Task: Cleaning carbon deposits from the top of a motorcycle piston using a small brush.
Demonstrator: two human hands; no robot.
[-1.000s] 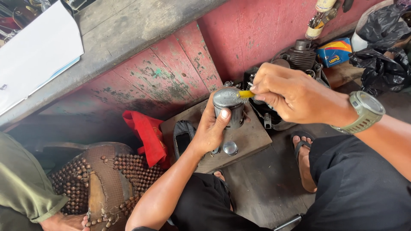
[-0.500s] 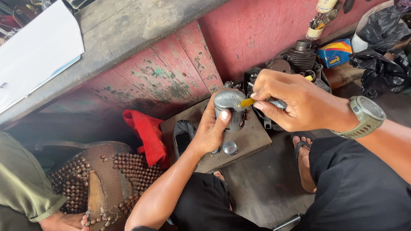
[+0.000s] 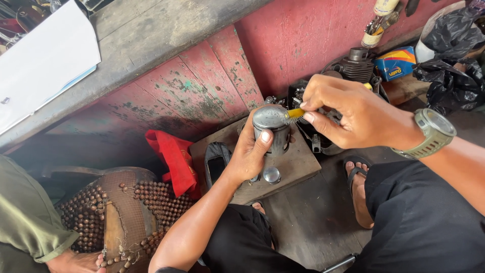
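My left hand (image 3: 250,154) has a closed grip around the round grey metal piston (image 3: 272,129), keeping it steady. My right hand (image 3: 348,114) pinches the small yellow brush (image 3: 295,113) so its end touches the top.

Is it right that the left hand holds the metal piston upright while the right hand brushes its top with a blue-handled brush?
Not quite. In the head view the brush in the right hand has a yellow handle, not a blue one. The rest holds: the left hand grips the metal piston upright, and the bristles meet its top edge.
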